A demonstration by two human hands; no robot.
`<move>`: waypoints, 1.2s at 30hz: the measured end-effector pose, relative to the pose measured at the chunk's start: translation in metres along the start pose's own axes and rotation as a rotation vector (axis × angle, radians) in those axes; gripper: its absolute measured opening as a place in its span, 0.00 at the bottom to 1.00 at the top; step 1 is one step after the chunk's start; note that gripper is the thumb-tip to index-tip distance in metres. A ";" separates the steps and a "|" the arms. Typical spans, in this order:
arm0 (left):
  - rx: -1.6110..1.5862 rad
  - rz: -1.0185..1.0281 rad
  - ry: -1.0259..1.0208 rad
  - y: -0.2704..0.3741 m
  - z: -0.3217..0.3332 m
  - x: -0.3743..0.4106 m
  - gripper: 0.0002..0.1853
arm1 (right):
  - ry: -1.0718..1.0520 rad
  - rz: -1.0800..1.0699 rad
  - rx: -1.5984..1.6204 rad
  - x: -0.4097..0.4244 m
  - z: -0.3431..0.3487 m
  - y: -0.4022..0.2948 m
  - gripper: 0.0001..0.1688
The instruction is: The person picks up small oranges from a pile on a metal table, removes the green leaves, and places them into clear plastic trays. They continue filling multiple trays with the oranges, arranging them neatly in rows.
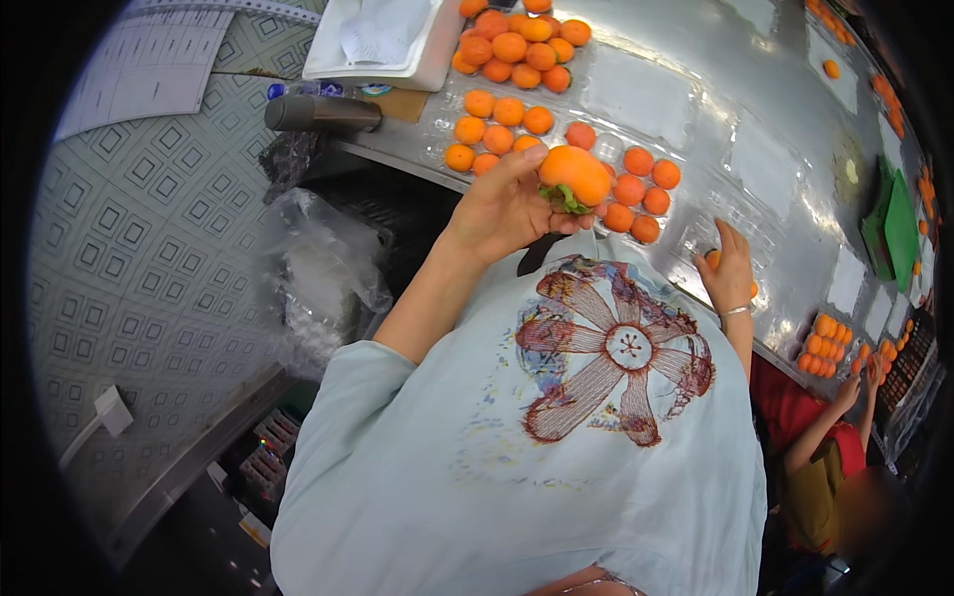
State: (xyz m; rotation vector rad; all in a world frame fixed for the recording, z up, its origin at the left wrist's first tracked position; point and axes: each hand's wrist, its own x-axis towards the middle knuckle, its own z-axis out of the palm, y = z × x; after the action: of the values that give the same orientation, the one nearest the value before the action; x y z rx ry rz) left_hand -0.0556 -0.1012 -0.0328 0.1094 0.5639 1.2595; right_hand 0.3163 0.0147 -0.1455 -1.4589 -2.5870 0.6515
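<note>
My left hand (514, 197) is raised over the table edge, holding an orange persimmon (575, 175) with green leafy calyx towards its underside. Behind it lie two clear plastic trays, one with rows of orange persimmons (498, 139), the other with redder persimmons (630, 190) and an unfilled cup. Farther right, my right hand (729, 268) is at another clear plastic tray (697, 237), its fingers around or against a persimmon (712, 258); whether it grips the fruit is not clear. Another fruit shows partly behind that wrist.
A heaped tray of persimmons (522, 46) stands beside a white foam box (440, 56). A grey bottle (322, 113) lies at the table's left edge, above plastic bags (313, 276). Green sheets (898, 227) stand at right. A co-worker's hands (857, 384) touch persimmons there.
</note>
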 end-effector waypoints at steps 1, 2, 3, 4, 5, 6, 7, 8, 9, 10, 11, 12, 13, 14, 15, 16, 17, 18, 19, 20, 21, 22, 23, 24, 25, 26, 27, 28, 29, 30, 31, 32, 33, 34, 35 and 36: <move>-0.026 0.015 0.007 0.005 -0.005 -0.005 0.29 | -0.038 0.033 -0.001 -0.007 0.013 0.016 0.42; -0.019 0.088 0.045 0.009 -0.009 -0.009 0.27 | -0.076 0.065 -0.001 -0.015 0.024 0.032 0.44; -0.009 0.161 0.085 0.015 -0.017 -0.017 0.24 | -0.113 0.096 0.002 -0.019 0.033 0.038 0.45; 0.001 0.229 0.121 0.021 -0.025 -0.024 0.22 | -0.117 0.091 -0.035 -0.022 0.035 0.036 0.45; 0.093 0.283 0.170 0.030 -0.037 -0.031 0.22 | -0.120 0.087 -0.072 -0.025 0.038 0.034 0.45; 0.183 0.336 0.212 0.041 -0.053 -0.037 0.22 | -0.118 0.086 -0.115 -0.027 0.039 0.031 0.45; 0.275 0.391 0.260 0.052 -0.068 -0.043 0.23 | -0.109 0.095 -0.117 -0.027 0.040 0.029 0.46; 0.390 0.418 0.357 0.061 -0.087 -0.048 0.24 | -0.098 0.106 -0.119 -0.026 0.042 0.026 0.46; 0.500 0.442 0.448 0.068 -0.111 -0.051 0.25 | -0.086 0.121 -0.127 -0.026 0.043 0.026 0.47; 0.613 0.465 0.542 0.075 -0.132 -0.049 0.27 | -0.082 0.121 -0.135 -0.026 0.044 0.028 0.48; 0.673 0.488 0.596 0.079 -0.152 -0.042 0.28 | -0.081 0.121 -0.137 -0.026 0.045 0.031 0.48; 0.734 0.512 0.655 0.082 -0.171 -0.033 0.29 | -0.083 0.119 -0.137 -0.026 0.046 0.033 0.47; 0.796 0.533 0.712 0.085 -0.188 -0.021 0.29 | -0.085 0.119 -0.135 -0.026 0.047 0.033 0.47; 0.801 0.610 0.739 0.085 -0.203 -0.009 0.28 | -0.098 0.120 -0.129 -0.023 0.045 0.030 0.47; 0.861 0.629 0.791 0.085 -0.213 0.005 0.27 | -0.074 0.096 -0.169 -0.023 0.045 0.028 0.44; 0.923 0.649 0.841 0.086 -0.219 0.019 0.27 | -0.049 0.073 -0.208 -0.024 0.045 0.026 0.41; 0.985 0.668 0.891 0.084 -0.223 0.029 0.26 | -0.024 0.050 -0.248 -0.024 0.046 0.025 0.38; 1.134 0.718 0.984 0.085 -0.219 0.040 0.27 | -0.041 0.087 -0.255 -0.024 0.047 0.025 0.35; 1.172 0.744 1.031 0.083 -0.221 0.047 0.28 | -0.058 0.123 -0.262 -0.025 0.050 0.027 0.32; 1.210 0.771 1.079 0.082 -0.225 0.054 0.28 | -0.075 0.158 -0.268 -0.025 0.053 0.029 0.29; 1.250 0.796 1.125 0.080 -0.228 0.061 0.28 | -0.080 0.187 -0.276 -0.027 0.055 0.031 0.32; 1.250 0.799 1.157 0.078 -0.232 0.066 0.29 | -0.085 0.216 -0.283 -0.030 0.057 0.034 0.35; 1.273 0.801 1.176 0.075 -0.235 0.071 0.29 | -0.090 0.245 -0.290 -0.033 0.058 0.037 0.38; 1.299 0.805 1.199 0.073 -0.235 0.073 0.28 | -0.042 0.216 -0.321 -0.033 0.058 0.034 0.37; 1.324 0.808 1.221 0.071 -0.236 0.075 0.28 | 0.006 0.189 -0.352 -0.034 0.057 0.033 0.37; 1.353 0.834 1.211 0.071 -0.238 0.076 0.28 | 0.053 0.163 -0.384 -0.035 0.058 0.031 0.36; 1.382 0.859 1.193 0.070 -0.242 0.078 0.29 | 0.039 0.184 -0.379 -0.036 0.059 0.029 0.37; 1.393 0.879 1.169 0.065 -0.244 0.083 0.29 | 0.023 0.209 -0.392 -0.038 0.055 0.029 0.37; 1.339 0.895 1.126 0.069 -0.250 0.082 0.28 | 0.007 0.237 -0.404 -0.038 0.053 0.029 0.37; 1.265 0.897 1.065 0.069 -0.257 0.085 0.28 | 0.027 0.216 -0.397 -0.044 0.058 0.039 0.37; 1.255 0.896 1.076 0.068 -0.264 0.085 0.27 | 0.042 0.190 -0.391 -0.047 0.061 0.051 0.38; 1.260 0.831 1.112 0.070 -0.250 0.080 0.26 | 0.028 0.219 -0.359 -0.044 0.054 0.044 0.37; 1.275 0.830 1.118 0.072 -0.255 0.077 0.27 | 0.018 0.237 -0.320 -0.039 0.049 0.033 0.37; 1.253 0.790 1.152 0.074 -0.248 0.074 0.29 | 0.028 0.183 -0.285 -0.037 0.042 0.027 0.36; 1.275 0.802 1.175 0.075 -0.267 0.075 0.29 | 0.038 0.121 -0.239 -0.035 0.037 0.023 0.35; 1.259 0.812 1.149 0.075 -0.264 0.077 0.28 | 0.041 0.130 -0.266 -0.037 0.035 0.026 0.35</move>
State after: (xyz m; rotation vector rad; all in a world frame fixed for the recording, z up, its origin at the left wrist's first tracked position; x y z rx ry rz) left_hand -0.2269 -0.0654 -0.2576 0.7406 2.4568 1.4634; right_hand 0.3462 -0.0156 -0.1834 -1.7079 -2.6445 0.2927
